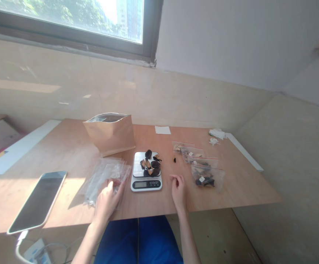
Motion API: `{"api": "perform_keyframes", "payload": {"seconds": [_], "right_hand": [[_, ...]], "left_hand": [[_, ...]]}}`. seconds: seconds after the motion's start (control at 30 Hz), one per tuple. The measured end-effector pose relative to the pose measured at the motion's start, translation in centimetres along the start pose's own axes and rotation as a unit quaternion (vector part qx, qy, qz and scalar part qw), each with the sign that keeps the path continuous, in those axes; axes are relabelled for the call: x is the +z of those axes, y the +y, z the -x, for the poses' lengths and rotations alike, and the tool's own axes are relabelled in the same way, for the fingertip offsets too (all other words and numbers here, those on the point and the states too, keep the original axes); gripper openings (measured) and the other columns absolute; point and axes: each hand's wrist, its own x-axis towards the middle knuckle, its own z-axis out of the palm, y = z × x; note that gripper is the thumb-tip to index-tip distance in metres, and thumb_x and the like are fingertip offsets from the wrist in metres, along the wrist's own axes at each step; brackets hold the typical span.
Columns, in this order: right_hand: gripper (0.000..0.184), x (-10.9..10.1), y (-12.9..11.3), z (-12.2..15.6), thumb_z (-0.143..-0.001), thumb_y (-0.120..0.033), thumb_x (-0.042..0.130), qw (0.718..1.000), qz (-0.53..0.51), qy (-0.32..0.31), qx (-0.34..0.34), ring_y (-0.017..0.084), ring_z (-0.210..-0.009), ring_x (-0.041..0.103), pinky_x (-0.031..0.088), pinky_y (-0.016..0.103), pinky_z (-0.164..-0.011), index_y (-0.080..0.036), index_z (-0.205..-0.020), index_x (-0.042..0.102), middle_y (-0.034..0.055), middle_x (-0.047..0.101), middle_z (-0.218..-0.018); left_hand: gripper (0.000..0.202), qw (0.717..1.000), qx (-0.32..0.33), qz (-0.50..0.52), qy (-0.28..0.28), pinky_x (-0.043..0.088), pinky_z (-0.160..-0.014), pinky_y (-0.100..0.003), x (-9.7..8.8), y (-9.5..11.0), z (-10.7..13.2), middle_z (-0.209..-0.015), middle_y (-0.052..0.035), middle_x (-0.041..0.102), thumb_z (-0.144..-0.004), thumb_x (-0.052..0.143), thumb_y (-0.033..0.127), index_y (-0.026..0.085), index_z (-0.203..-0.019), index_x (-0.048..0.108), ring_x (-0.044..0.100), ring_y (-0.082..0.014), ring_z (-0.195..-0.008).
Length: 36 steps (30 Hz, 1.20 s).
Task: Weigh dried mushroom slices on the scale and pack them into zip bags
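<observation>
My left hand (107,196) rests on a stack of clear zip bags (100,179), thumb and fingers apart on the plastic. To its right stands a white digital kitchen scale (146,185); the display digits are too faint to read. Several dark, curled dried pieces with tan insides (150,165) lie on its steel plate. On the other side of the scale, my right hand (178,190) lies on the table with fingers curled in and nothing visible in them. One small dark piece (174,160) sits on the wood beyond that hand.
Several filled zip bags with small white labels (207,178) lie in a row at right. An open brown paper pouch (111,135) stands behind the bag stack. A phone (39,200) on a cable is at left. White paper (162,130) and crumpled tissue (216,134) lie farther back.
</observation>
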Motion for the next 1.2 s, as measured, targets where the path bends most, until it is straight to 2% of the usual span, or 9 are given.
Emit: {"api": "perform_keyframes", "payload": {"seconds": [0.17, 0.37, 0.63, 0.7, 0.77, 0.83, 0.93, 1.07, 1.2], "right_hand": [[0.025, 0.0, -0.7, -0.3, -0.08, -0.016, 0.038, 1.0, 0.002, -0.007, -0.004, 0.019, -0.076, 0.057, 0.046, 0.032, -0.071, -0.019, -0.074, 0.062, 0.0062, 0.058, -0.079], [0.025, 0.2, -0.7, -0.2, -0.08, -0.016, 0.038, 1.0, -0.001, -0.01, -0.005, 0.019, -0.074, 0.057, 0.046, 0.031, -0.069, -0.02, -0.073, 0.061, 0.0058, 0.059, -0.077], [0.024, -0.1, -1.7, 0.0, -0.083, -0.019, 0.036, 1.0, -0.007, -0.008, -0.009, 0.019, -0.081, 0.058, 0.047, 0.032, -0.072, -0.019, -0.082, 0.06, 0.0075, 0.06, -0.084], [0.023, 0.3, -3.6, 0.8, -0.086, -0.022, 0.037, 0.999, -0.025, -0.036, -0.022, 0.018, -0.082, 0.059, 0.047, 0.03, -0.072, -0.019, -0.088, 0.06, 0.0073, 0.061, -0.086], [0.022, 1.1, -6.2, 2.1, -0.089, -0.024, 0.037, 0.992, -0.054, -0.103, -0.046, 0.017, -0.083, 0.059, 0.047, 0.027, -0.07, -0.02, -0.094, 0.059, 0.0068, 0.063, -0.09], [0.02, 2.2, -8.9, 3.3, -0.089, -0.025, 0.04, 0.978, -0.067, -0.184, -0.074, 0.015, -0.079, 0.059, 0.047, 0.025, -0.066, -0.021, -0.096, 0.059, 0.0059, 0.063, -0.092], [0.016, 4.0, -11.8, 4.4, -0.088, -0.03, 0.044, 0.97, -0.062, -0.22, -0.081, 0.014, -0.068, 0.057, 0.044, 0.024, -0.061, -0.021, -0.093, 0.057, 0.0028, 0.062, -0.083], [0.022, 4.6, -12.6, 3.9, -0.09, -0.03, 0.041, 0.967, -0.044, -0.24, -0.077, 0.013, -0.061, 0.052, 0.041, 0.023, -0.057, -0.02, -0.075, 0.054, -0.0003, 0.057, -0.07], [0.027, 3.1, -11.4, 2.6, -0.091, -0.034, 0.04, 0.953, -0.081, -0.282, -0.078, 0.012, -0.062, 0.051, 0.041, 0.022, -0.059, -0.02, -0.076, 0.057, -0.0004, 0.058, -0.074]], "left_hand": [[0.031, 0.995, 0.051, -0.078, 0.032, 0.042, -0.071, -0.033, 0.1, -0.2, -0.3, -0.086, -0.0072, 0.06, -0.081, 0.043, 0.048, 0.019, -0.082, 0.054, 0.058, -0.0238, -0.083], [0.025, 0.992, 0.066, -0.099, 0.044, 0.04, -0.066, -0.031, 0.6, -0.5, -0.2, -0.084, -0.0062, 0.058, -0.085, 0.038, 0.037, 0.02, -0.082, 0.057, 0.055, -0.021, -0.077], [0.024, 0.992, 0.091, -0.008, 0.088, 0.038, -0.064, -0.029, 0.2, -0.6, 0.2, -0.065, -0.0015, 0.053, -0.085, 0.038, 0.037, 0.021, -0.069, 0.048, 0.05, -0.0175, -0.065], [0.024, 0.989, 0.089, 0.033, 0.112, 0.038, -0.061, -0.028, 0.1, -0.3, 0.6, -0.063, -0.0002, 0.05, -0.085, 0.038, 0.037, 0.021, -0.068, 0.045, 0.048, -0.0162, -0.062], [0.025, 0.986, 0.091, 0.074, 0.12, 0.038, -0.059, -0.027, 0.0, 0.2, 1.2, -0.06, 0.0011, 0.048, -0.085, 0.038, 0.037, 0.022, -0.067, 0.045, 0.047, -0.0148, -0.058], [0.026, 0.982, 0.109, 0.113, 0.106, 0.039, -0.057, -0.026, 0.0, 0.9, 1.8, -0.058, 0.0016, 0.046, -0.085, 0.04, 0.037, 0.022, -0.066, 0.046, 0.046, -0.014, -0.057], [0.025, 0.97, 0.156, 0.162, 0.09, 0.04, -0.055, -0.025, -0.2, 2.0, 2.6, -0.059, 0.0009, 0.048, -0.086, 0.041, 0.035, 0.021, -0.067, 0.049, 0.047, -0.0135, -0.057], [0.023, 0.962, 0.165, 0.187, 0.108, 0.041, -0.055, -0.024, -1.1, 2.6, 3.0, -0.059, 0.0012, 0.05, -0.085, 0.041, 0.034, 0.021, -0.068, 0.049, 0.048, -0.0128, -0.056], [0.024, 0.963, 0.081, 0.176, 0.188, 0.039, -0.052, -0.024, -3.2, 2.3, 2.6, -0.056, 0.0027, 0.049, -0.083, 0.041, 0.038, 0.022, -0.066, 0.046, 0.048, -0.0122, -0.053]]}}
